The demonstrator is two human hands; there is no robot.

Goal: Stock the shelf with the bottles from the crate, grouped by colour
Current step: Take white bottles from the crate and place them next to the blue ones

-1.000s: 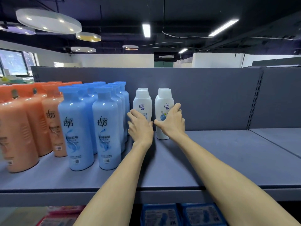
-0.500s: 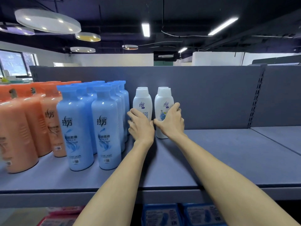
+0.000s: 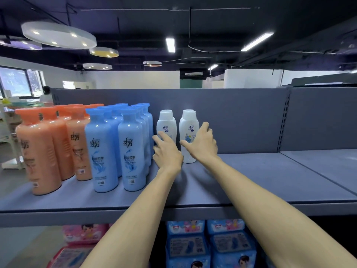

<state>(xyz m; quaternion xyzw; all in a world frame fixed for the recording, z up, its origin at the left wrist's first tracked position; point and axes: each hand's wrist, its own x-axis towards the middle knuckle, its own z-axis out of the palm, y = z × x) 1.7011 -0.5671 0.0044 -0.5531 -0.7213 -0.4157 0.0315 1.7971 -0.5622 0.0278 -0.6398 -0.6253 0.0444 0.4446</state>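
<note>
Two columns of white bottles stand upright on the grey shelf [image 3: 251, 182], near its back panel [image 3: 231, 117], just right of the blue group. Left white bottle [image 3: 166, 125]: a second cap shows behind it, the rest of that one is hidden. Right white bottle [image 3: 189, 130]: same, a cap peeks out behind it. How deep either column goes is not visible.

Left hand [image 3: 167, 151] is at the left white bottle, fingers curled round its lower half; the hand covers the bottle's base, so the contact itself is hidden. Reads as a loose wrap, and I can't tell if it actually grips. Right hand [image 3: 202, 144] wraps the right white bottle from its right side, thumb across the front label, fingers round the far side. The base of that bottle shows on the shelf below the wrist.

Blue bottles [image 3: 117, 149] stand in two columns, front pair clear, the rear ones mostly hidden behind them. Orange bottles [image 3: 48, 147] are left of those; the nearest is blurred and distorted by the lens, and its label is not readable.

The crate is not in frame. Below the shelf are blue packs [image 3: 210, 244] and pink packs [image 3: 81, 240], cut off by the bottom edge and partly behind the forearms.
</note>
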